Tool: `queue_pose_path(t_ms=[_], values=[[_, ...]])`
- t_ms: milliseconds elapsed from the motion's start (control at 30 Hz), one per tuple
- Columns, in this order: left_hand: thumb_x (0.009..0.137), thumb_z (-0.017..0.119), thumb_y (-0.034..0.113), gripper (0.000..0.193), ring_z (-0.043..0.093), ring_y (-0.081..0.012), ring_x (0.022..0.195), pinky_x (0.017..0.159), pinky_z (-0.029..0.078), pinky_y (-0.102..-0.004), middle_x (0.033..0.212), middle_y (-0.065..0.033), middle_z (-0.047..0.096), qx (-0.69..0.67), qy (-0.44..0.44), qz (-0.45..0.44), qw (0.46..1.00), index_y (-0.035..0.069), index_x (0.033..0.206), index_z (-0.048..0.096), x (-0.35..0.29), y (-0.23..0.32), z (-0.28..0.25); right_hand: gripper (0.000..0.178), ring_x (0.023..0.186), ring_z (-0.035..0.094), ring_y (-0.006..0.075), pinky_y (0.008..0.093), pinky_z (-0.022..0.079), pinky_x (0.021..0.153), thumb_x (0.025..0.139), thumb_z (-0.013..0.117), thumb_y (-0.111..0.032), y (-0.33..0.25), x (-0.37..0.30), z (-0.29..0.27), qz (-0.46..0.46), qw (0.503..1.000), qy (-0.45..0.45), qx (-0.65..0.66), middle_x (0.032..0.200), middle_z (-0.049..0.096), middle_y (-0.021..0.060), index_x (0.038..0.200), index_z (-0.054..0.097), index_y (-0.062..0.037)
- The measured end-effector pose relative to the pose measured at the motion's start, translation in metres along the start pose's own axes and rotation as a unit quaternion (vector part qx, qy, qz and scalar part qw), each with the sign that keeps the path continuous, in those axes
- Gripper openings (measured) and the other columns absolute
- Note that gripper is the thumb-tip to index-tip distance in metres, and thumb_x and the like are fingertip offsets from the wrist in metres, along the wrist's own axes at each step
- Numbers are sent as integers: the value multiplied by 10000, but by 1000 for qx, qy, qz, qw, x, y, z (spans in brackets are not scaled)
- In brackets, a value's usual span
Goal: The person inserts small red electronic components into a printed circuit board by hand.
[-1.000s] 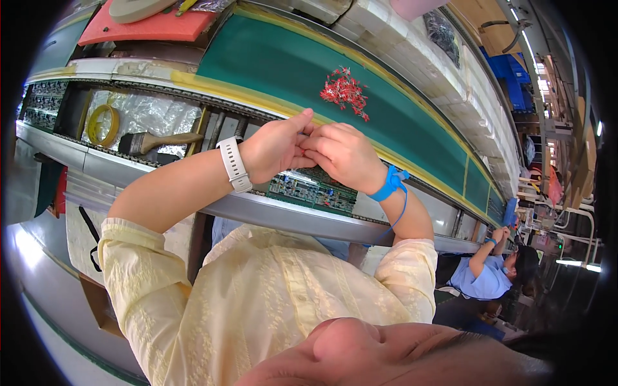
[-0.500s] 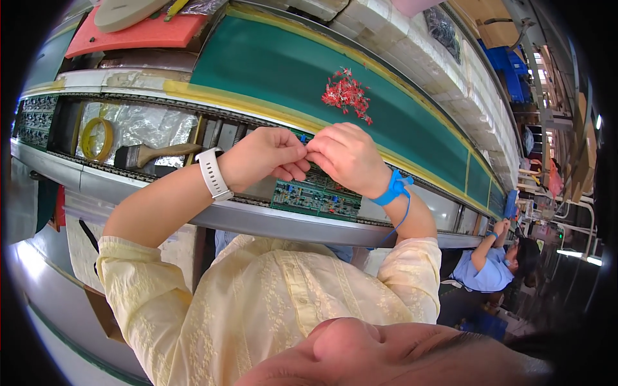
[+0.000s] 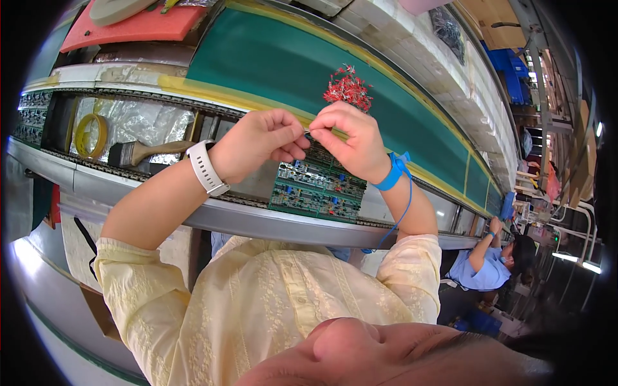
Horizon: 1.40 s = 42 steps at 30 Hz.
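My left hand [image 3: 257,143] and my right hand [image 3: 353,140] meet fingertip to fingertip above a conveyor rail. Both are closed in a pinch. Something tiny and dark shows between the fingertips, too small to name. Below them lie green circuit boards [image 3: 317,201] crowded with small parts, their far portion partly covered by my hands. Just beyond my right hand is a loose heap of small red components [image 3: 347,88] with thin metal leads, its near side hidden by that hand. A white watch band is on my left wrist, a blue corded strap on my right.
Left of the boards, a wooden-handled brush [image 3: 145,153] and a yellow tape roll [image 3: 91,136] lie by the rail. The heap rests on a green work surface [image 3: 257,58]. Red foam [image 3: 132,29] sits far left. A co-worker in blue [image 3: 483,265] works at right.
Both hands have lifted slightly away from the boards, still pinched together. My right hand now overlaps the red heap's near side, and more of the circuit boards shows.
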<state>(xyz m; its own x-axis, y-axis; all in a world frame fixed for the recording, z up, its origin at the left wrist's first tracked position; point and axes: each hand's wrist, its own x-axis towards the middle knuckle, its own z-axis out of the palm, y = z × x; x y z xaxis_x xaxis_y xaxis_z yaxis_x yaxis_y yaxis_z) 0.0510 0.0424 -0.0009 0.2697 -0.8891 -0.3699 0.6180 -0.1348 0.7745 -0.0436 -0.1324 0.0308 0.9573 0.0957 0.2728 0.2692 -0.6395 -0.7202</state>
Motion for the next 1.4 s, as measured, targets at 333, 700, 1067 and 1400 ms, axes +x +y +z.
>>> queue_pose_path(t_ms=[333,700,1067,1400], values=[[888,468,46,153,594,-139,933,799,473,-244,1022,-74,602,-33,78,40,996,41,1040,491,4,4,-11,39,720,556,264,371,466,617,754,577,-104,5,-2,5,0,976,-170,-134,761,534,71,761,577,-66],[927,444,143,167,612,-121,861,707,478,-222,972,-74,626,-19,105,2,994,61,1059,505,1,10,-5,59,702,552,258,375,464,594,756,588,-123,5,3,5,-7,967,-198,-163,737,509,73,741,582,-67],[928,463,169,148,614,-113,706,610,488,-206,827,-66,620,-24,96,-1,995,36,976,505,2,8,-4,39,726,556,246,365,470,585,746,585,-122,6,1,7,-11,965,-190,-183,748,519,56,762,583,-86],[924,460,141,134,612,-114,726,627,492,-211,861,-75,617,-34,91,5,995,27,983,499,3,5,-5,40,699,549,230,340,461,585,729,609,-78,4,2,5,-13,963,-198,-181,756,523,43,753,579,-85]])
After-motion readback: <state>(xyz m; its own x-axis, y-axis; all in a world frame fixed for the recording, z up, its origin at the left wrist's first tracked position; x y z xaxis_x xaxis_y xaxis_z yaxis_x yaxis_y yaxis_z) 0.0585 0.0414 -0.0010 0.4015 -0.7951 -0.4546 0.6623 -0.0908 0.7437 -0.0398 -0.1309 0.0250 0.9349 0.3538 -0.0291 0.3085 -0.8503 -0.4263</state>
